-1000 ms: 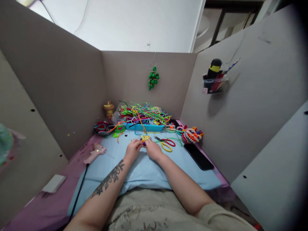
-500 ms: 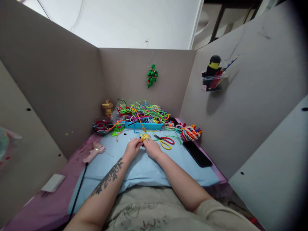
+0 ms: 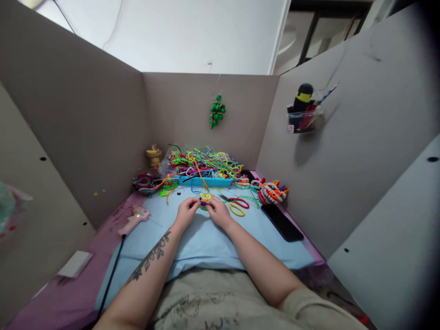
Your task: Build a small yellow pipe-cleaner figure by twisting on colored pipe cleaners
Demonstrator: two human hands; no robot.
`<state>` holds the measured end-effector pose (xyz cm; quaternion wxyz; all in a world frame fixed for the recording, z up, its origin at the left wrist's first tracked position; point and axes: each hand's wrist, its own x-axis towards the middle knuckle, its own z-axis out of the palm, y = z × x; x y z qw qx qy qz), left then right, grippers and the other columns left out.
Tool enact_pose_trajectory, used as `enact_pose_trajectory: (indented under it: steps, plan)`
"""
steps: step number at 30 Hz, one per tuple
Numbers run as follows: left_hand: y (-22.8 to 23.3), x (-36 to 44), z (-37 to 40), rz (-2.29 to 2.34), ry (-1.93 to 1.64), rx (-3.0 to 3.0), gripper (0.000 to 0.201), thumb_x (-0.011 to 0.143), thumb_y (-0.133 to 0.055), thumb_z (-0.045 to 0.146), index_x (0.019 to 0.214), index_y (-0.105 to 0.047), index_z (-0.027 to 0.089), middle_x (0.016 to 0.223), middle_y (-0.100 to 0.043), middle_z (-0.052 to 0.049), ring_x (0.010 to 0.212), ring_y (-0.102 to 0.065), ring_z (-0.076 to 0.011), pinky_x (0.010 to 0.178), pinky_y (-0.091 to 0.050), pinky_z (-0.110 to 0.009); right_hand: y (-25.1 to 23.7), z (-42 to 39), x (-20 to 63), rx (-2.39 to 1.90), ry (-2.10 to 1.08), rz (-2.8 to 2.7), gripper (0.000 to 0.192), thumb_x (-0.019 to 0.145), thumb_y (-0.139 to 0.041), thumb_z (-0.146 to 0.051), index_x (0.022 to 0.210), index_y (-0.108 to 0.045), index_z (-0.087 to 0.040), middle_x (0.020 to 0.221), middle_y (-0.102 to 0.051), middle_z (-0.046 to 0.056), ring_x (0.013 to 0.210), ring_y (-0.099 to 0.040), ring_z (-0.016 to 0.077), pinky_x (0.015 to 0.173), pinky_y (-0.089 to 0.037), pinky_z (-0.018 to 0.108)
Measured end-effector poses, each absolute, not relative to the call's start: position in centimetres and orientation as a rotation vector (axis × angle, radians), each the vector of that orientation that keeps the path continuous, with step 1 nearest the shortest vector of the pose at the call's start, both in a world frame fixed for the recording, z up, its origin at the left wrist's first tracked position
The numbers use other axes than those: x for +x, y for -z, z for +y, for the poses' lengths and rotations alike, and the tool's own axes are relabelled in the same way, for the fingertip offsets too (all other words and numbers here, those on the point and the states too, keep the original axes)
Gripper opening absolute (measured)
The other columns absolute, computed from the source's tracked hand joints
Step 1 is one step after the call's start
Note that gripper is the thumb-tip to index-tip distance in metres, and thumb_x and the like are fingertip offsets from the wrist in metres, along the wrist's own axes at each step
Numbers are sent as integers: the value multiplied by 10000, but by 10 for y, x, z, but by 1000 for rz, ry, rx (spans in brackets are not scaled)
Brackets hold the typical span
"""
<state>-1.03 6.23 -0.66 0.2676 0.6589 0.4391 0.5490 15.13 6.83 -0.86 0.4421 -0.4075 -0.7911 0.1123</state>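
My left hand (image 3: 187,211) and my right hand (image 3: 218,211) meet over the middle of the blue cloth (image 3: 213,247). Between their pinched fingertips is a small yellow and purple cord piece (image 3: 206,197), with a purple strip across its near side and a bit of green below. My fingers cover part of it. Just right of my right hand lie scissors (image 3: 237,204) with one red and one yellow handle. An orange cord (image 3: 202,176) and a thin blue cord run behind the piece.
A blue tray (image 3: 206,182) heaped with colourful cords (image 3: 206,160) stands at the back. Left lies a pink glue gun (image 3: 135,220) with a black cable; right, a black phone (image 3: 282,223) and a woven bundle (image 3: 272,191). Grey panels (image 3: 209,114) enclose the table on three sides.
My hands have drawn slightly apart at the fingertips, so the purple strip between them now shows more. The other things lie as before; the view has tilted slightly.
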Motion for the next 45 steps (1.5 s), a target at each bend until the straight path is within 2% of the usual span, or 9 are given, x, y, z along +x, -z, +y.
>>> enact_pose_trajectory:
  steps: [4,8,16,23,31,45]
  plan:
    - [11,-10,65,1142,-1383,1792,198,740,-584,328,717,-626,136,633,-612,-11,572,-530,-119,548,-410,-224,4,70,155,-969,-492,-1750,147,762,-509,-233,677,-610,-168,681,-530,9,648,-491,136,608,-378,241]
    - [15,-9,67,1158,-1377,1788,206,722,-596,333,756,-641,135,672,-634,-21,595,-545,-125,565,-417,-228,1,69,156,-908,-576,-1668,153,742,-518,-250,648,-608,-170,657,-521,-3,634,-482,131,603,-371,239]
    - [14,-7,65,1338,-1350,1845,205,725,-571,338,692,-620,142,593,-575,7,551,-496,-110,532,-375,-214,1,70,156,-888,-548,-1657,152,736,-525,-255,623,-595,-182,638,-497,-9,619,-465,130,599,-367,246]
    - [14,-7,64,1381,-1386,1901,174,750,-527,284,768,-635,149,678,-618,-12,605,-520,-120,576,-398,-225,2,70,157,-897,-507,-1698,146,729,-532,-229,595,-567,-181,620,-475,-14,611,-457,128,593,-360,244]
    - [17,-8,63,1445,-1377,2106,136,752,-510,198,761,-640,162,704,-621,-24,662,-531,-132,632,-404,-240,7,73,158,-869,-458,-1759,156,734,-519,-198,580,-536,-178,614,-451,-19,605,-455,121,581,-348,238]
    - [18,-8,65,1510,-1283,2125,87,695,-495,159,665,-577,160,626,-550,-3,640,-491,-136,611,-361,-239,5,67,156,-788,-371,-1895,150,740,-496,-174,618,-582,-184,637,-511,7,656,-482,137,634,-378,251]
